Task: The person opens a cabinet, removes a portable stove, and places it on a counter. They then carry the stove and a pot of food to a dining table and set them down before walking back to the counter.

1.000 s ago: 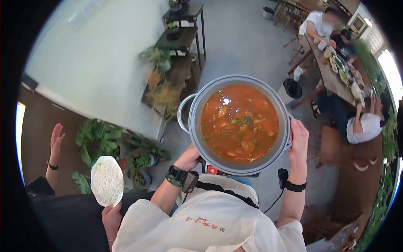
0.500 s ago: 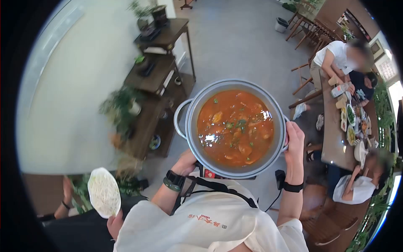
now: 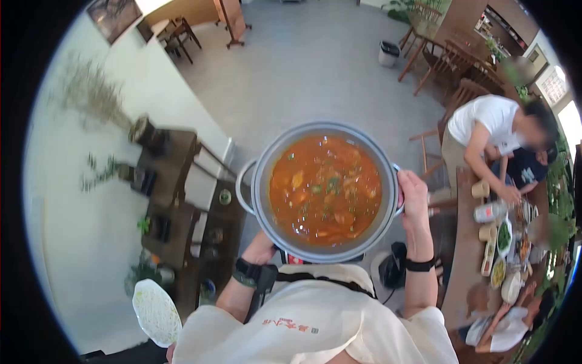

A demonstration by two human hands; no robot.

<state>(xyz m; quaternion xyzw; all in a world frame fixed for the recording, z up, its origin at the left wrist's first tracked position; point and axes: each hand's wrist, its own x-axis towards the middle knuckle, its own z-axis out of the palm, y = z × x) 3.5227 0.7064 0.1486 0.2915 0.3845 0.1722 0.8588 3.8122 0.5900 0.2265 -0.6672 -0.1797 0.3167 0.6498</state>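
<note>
A large grey metal pot (image 3: pixel 262 227) full of red-orange stew with green bits is held level in front of my chest. My right hand (image 3: pixel 413 189) is closed around its right handle. Under the pot's lower left rim, my left hand (image 3: pixel 260 247) grips from below, its fingers hidden. A dark, flat thing with a red label (image 3: pixel 293 259) shows beneath the rim beside it; most of it is covered. The pot's left loop handle (image 3: pixel 244 188) is free. At lower left, another person's fingertips (image 3: pixel 171 350) hold an oval white plate (image 3: pixel 156 310) of pale shreds.
Dark wooden plant stands (image 3: pixel 173 173) line the wall at left. People sit at a dining table (image 3: pixel 456 285) with dishes at right. Wooden chairs (image 3: pixel 445 67) and a waste bin (image 3: pixel 388 53) stand farther off. A pale round bin-like object (image 3: pixel 381 270) is below my right forearm.
My view has turned and moved forward along the floor. The pot shifts slightly left, still in my hands. The plate of shreds drops lower in view, and the hand under it is nearly hidden.
</note>
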